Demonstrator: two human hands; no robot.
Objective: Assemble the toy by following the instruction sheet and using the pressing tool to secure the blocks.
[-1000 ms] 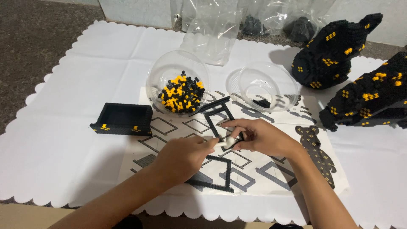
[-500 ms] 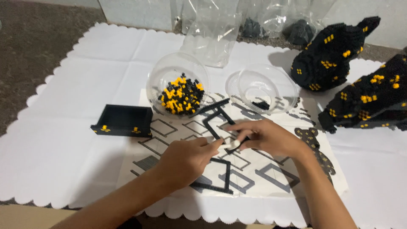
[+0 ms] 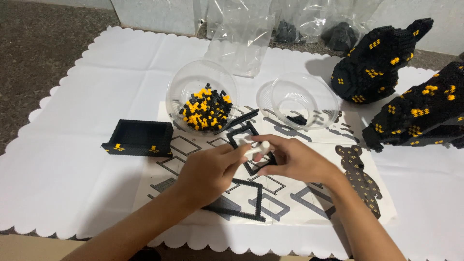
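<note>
Left hand [image 3: 208,173] and right hand [image 3: 295,162] together, both pinching small white tool [image 3: 257,149] above instruction sheet [image 3: 309,203].

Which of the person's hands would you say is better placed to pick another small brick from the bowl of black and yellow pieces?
Left, probably: the left hand lies nearer the bowl than the right hand.

Both forearms reach up from the lower edge and converge. The left hand [image 3: 205,171] is curled, fingers pinched toward the right. The right hand [image 3: 295,162] meets it, knuckles up, fingertips [image 3: 263,145] bent inward.
</note>
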